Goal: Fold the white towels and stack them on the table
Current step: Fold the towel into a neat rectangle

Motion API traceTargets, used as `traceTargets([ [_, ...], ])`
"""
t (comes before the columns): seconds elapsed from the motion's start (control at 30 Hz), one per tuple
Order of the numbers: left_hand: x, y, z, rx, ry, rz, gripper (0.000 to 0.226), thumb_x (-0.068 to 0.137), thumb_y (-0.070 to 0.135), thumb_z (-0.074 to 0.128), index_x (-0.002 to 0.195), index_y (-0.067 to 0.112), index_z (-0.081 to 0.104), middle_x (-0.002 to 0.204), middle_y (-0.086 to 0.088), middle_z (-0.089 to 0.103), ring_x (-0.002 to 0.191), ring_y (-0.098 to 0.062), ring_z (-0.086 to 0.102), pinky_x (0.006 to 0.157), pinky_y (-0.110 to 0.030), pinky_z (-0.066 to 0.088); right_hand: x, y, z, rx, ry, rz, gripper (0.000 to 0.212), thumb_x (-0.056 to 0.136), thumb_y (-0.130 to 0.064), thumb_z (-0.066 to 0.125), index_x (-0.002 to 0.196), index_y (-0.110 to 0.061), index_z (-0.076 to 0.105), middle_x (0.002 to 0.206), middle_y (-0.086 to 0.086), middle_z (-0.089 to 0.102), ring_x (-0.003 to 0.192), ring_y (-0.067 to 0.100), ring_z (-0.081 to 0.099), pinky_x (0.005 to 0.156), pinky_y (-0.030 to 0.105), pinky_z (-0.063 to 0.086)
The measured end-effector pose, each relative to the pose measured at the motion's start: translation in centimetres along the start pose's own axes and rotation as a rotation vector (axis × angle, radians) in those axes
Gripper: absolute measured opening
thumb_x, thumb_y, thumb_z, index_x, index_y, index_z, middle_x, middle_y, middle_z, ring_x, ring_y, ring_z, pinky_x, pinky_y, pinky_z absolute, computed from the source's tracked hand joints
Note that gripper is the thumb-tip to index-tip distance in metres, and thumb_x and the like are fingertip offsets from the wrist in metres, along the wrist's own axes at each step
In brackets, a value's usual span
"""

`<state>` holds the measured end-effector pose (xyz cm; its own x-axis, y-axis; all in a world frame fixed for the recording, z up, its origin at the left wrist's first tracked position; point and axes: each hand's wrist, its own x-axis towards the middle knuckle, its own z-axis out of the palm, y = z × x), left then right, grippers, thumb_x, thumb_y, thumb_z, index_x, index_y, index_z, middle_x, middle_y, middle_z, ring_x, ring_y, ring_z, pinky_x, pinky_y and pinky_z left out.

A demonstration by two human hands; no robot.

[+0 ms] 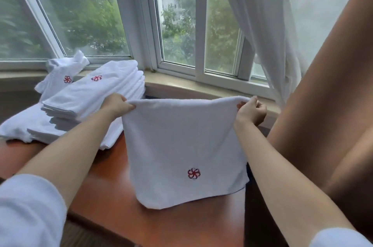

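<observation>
The left hand and right hand each pinch a top corner of the towel, hanging over the table beside the stack; keep edges even when folding

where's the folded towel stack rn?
Head view, left side: folded towel stack sits on the table by the window sill, just beyond the left hand.

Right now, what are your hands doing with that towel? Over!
Left hand and right hand each pinch a top corner. Towel hangs over the table, not yet stacked. Folded stack waits left. Nothing blocking.
</observation>
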<state>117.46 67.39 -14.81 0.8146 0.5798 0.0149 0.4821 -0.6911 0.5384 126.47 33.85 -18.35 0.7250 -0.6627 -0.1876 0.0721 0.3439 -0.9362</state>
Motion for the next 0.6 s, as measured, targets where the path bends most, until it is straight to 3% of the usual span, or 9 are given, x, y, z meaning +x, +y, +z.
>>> traceTargets([
  [0.07,3.8,0.1,2.0,0.025,-0.001,0.018,0.025,0.084,0.024,0.066,0.064,0.012,0.058,0.078,-0.012,0.064,0.077,-0.028,0.058,0.06,-0.029,0.039,1.6,2.5,2.7,-0.064,-0.055,0.01,0.016,0.093,-0.024,0.049,0.078,-0.019,0.052,0.079,0.008,0.067,0.064,0.02,0.062,0.069,0.035,0.054],
  [0.13,7.5,0.1,4.6,-0.042,0.042,0.007,0.011,0.086,0.017,0.065,0.09,0.007,0.069,0.105,-0.019,0.066,0.095,-0.033,0.063,0.077,-0.029,0.047,3.1,5.2,5.0,-0.21,-0.182,0.046,0.015,0.096,-0.023,0.046,0.103,-0.018,0.059,0.092,0.008,0.065,0.077,0.02,0.061,0.075,0.036,0.053],
  [0.2,10.1,-0.1,8.2,-0.103,0.028,-0.026,0.036,0.088,0.016,0.062,0.123,0.007,0.06,0.128,-0.022,0.052,0.105,-0.035,0.06,0.092,-0.031,0.047,4.1,8.9,6.5,-0.383,-0.333,0.127,0.05,0.097,-0.024,0.049,0.145,-0.02,0.035,0.12,0.009,0.06,0.101,0.021,0.059,0.093,0.037,0.049],
  [0.23,10.8,-0.2,10.3,-0.088,0.002,-0.016,0.044,0.09,0.018,0.06,0.133,0.009,0.053,0.135,-0.02,0.043,0.111,-0.035,0.056,0.096,-0.033,0.044,4.2,10.9,6.8,-0.476,-0.394,0.145,0.066,0.098,-0.023,0.051,0.154,-0.021,0.017,0.138,0.01,0.05,0.117,0.022,0.053,0.104,0.038,0.042],
  [0.3,11.3,-0.8,15.0,0.012,-0.076,0.071,0.048,0.093,0.017,0.054,0.14,0.013,0.044,0.14,-0.015,0.036,0.118,-0.033,0.05,0.098,-0.035,0.039,3.9,15.0,6.5,-0.665,-0.513,0.147,0.073,0.099,-0.024,0.052,0.156,-0.021,0.006,0.157,0.006,0.026,0.14,0.023,0.034,0.113,0.036,0.03],
  [0.4,9.9,-2.2,21.8,0.149,-0.275,0.178,0.048,0.098,0.019,0.046,0.146,0.015,0.038,0.148,-0.011,0.035,0.132,-0.029,0.039,0.105,-0.037,0.035,3.6,20.9,4.1,-1.149,-0.73,0.085,0.064,0.101,-0.033,0.046,0.155,-0.021,0.015,0.162,0.005,0.009,0.146,0.026,0.02,0.117,0.036,0.023],
  [0.5,7.6,-4.2,27.0,0.361,-0.467,0.194,0.055,0.102,0.04,0.033,0.153,0.026,0.018,0.161,-0.008,0.011,0.147,-0.025,0.012,0.116,-0.045,0.018,3.5,24.8,1.3,-1.645,-0.874,-0.225,0.062,0.102,-0.046,0.029,0.156,-0.025,0.005,0.163,0.005,-0.008,0.15,0.022,-0.005,0.12,0.035,0.001],
  [0.6,5.7,-6.3,29.4,0.456,-0.465,0.23,0.061,0.101,0.053,0.02,0.154,0.033,-0.002,0.162,-0.003,-0.016,0.148,-0.021,-0.017,0.116,-0.05,-0.008,2.9,26.2,-0.2,-1.751,-0.847,-0.488,0.061,0.101,-0.05,0.016,0.155,-0.028,-0.002,0.163,0.004,-0.013,0.149,0.019,-0.013,0.119,0.035,-0.008],
])
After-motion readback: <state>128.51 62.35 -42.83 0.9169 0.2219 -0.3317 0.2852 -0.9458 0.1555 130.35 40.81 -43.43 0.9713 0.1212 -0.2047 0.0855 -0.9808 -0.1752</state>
